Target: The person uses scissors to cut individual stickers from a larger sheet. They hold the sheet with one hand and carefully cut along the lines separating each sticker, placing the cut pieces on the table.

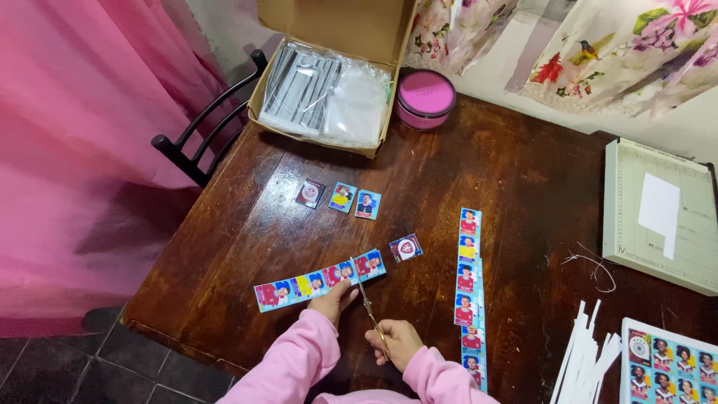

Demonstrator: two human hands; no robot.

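My left hand (pixel 334 301) pinches the lower edge of a horizontal strip of small picture stickers (pixel 299 285) lying on the dark wooden table (pixel 523 179). My right hand (pixel 394 342) grips a pair of scissors (pixel 364 295), whose blades cross the strip near its right end. Just right of the strip lies a single cut sticker (pixel 405 248). Three more cut stickers (pixel 339 197) sit in a row further back. Both arms wear pink sleeves.
A vertical sticker strip (pixel 468 277) lies to the right. White paper offcuts (pixel 587 359) and a sticker sheet (pixel 669 368) are at the near right. A paper trimmer (pixel 658 217), a pink round tin (pixel 425 98), an open cardboard box (pixel 329 90) and a black chair (pixel 202 142) surround the table.
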